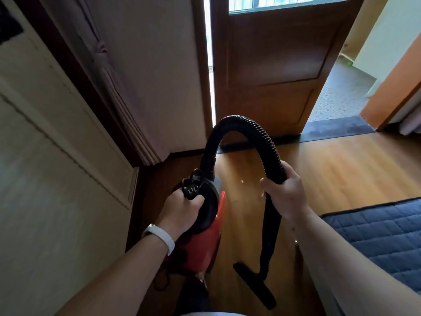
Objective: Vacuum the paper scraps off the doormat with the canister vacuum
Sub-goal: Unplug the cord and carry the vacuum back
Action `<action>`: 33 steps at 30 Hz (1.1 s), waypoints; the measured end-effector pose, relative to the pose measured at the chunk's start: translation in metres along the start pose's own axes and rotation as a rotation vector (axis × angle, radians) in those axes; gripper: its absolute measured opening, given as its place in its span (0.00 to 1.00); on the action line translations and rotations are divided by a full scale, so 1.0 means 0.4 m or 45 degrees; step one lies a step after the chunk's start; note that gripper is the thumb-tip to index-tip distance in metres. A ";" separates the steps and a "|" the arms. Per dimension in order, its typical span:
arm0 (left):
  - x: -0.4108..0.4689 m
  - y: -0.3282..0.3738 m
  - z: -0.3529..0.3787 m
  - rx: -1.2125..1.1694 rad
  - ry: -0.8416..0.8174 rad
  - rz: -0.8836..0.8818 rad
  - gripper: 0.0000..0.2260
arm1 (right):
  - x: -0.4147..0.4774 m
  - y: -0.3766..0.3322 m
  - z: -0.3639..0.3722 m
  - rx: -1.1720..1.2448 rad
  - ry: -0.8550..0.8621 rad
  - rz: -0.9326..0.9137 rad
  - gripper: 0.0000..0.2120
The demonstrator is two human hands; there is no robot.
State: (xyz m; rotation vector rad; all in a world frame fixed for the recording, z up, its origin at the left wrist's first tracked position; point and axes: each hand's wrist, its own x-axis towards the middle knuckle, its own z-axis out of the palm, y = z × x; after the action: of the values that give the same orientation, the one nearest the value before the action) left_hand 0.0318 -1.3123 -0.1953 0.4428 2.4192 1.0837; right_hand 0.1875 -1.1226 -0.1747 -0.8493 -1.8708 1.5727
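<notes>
Gripping the canister vacuum (196, 245) lower centre, left hand (182, 210) curling over its top, right hand (284, 195) clamping the hose (250, 131), wood floor (330, 169) lying open to the doormat (337, 130) edge upper right.

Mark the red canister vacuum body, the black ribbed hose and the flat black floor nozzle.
Red canister vacuum body (198, 249), head view, red side shell.
Black ribbed hose (239, 122), head view, top of its arch.
Flat black floor nozzle (254, 285), head view, middle of the head.

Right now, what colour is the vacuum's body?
The vacuum body is red, with a black end; the head view shows it.
</notes>
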 end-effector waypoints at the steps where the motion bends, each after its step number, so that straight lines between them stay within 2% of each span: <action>1: 0.042 0.009 0.010 0.011 -0.024 -0.003 0.07 | 0.038 0.006 0.003 -0.006 0.014 0.005 0.15; 7: 0.334 0.096 0.054 0.038 -0.185 0.055 0.08 | 0.289 0.029 0.016 -0.109 0.168 0.104 0.10; 11: 0.527 0.194 0.065 -0.007 -0.307 0.118 0.08 | 0.446 0.008 0.028 -0.175 0.257 0.134 0.11; 18: 0.757 0.395 0.127 0.152 -0.383 0.332 0.10 | 0.633 -0.004 -0.028 -0.183 0.543 0.134 0.10; 22: 0.861 0.505 0.195 0.232 -0.370 0.439 0.09 | 0.739 0.014 -0.096 -0.195 0.618 0.111 0.10; 33: 1.067 0.771 0.484 0.217 -0.428 0.364 0.07 | 1.069 0.109 -0.314 -0.085 0.674 0.167 0.08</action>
State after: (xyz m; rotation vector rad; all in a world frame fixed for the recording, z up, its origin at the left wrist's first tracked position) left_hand -0.1965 -0.8000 -0.1891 0.9704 2.1959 0.8326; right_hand 0.0085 -0.7122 -0.1920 -1.2939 -1.5119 1.2035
